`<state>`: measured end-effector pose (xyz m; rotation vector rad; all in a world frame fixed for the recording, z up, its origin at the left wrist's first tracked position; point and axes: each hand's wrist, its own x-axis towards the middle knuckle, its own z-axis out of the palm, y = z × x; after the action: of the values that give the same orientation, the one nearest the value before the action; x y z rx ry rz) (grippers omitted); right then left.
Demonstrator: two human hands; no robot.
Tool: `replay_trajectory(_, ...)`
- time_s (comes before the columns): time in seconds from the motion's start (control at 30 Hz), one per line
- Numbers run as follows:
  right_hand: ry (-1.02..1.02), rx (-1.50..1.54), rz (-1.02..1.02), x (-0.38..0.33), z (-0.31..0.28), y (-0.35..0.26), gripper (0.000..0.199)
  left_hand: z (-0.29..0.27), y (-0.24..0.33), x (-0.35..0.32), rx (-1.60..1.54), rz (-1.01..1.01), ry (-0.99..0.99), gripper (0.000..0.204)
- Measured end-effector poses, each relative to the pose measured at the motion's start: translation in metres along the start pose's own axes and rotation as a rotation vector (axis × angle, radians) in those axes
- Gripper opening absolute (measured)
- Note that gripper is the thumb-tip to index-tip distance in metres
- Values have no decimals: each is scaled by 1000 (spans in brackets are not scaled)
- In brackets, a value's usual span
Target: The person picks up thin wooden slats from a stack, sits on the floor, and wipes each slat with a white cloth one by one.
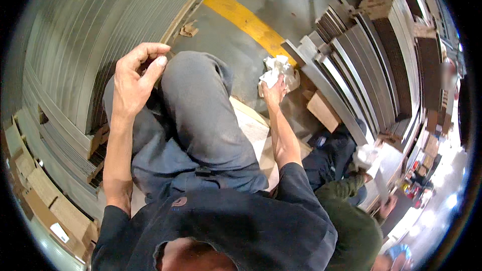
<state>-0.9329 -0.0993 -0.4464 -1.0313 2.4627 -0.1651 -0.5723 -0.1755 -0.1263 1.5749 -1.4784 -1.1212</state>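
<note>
My right hand [274, 92] reaches out past my knees, closed on a crumpled white rag [279, 66] low over the floor. More of the rag bunches around the fingers. My left hand [136, 78] is raised beside my bent knee [193, 80]. Its fingers curl loosely, with thumb and forefinger apart and nothing visible between them. The lower fingers are partly hidden. Beside the rag, on the right, stands a stack of long grey metal panels [346, 65].
Large grey sheets [90, 30] are stacked on the left. A yellow stripe [246, 20] crosses the grey floor. At right, a co-worker in a green sleeve [346, 188] holds another white rag [366, 156] by a flat metal piece. Cardboard [45, 185] lies lower left.
</note>
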Motion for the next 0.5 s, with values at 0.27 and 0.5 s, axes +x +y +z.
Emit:
replay_trajectory(0.27,-194,1155,185,55,35,19,27,-10,7,-1,39,-25,19,18)
replay_trajectory(0.5,-33,2068,257,80,-28,-5,48,-14,2,-1,110,12,-15,19)
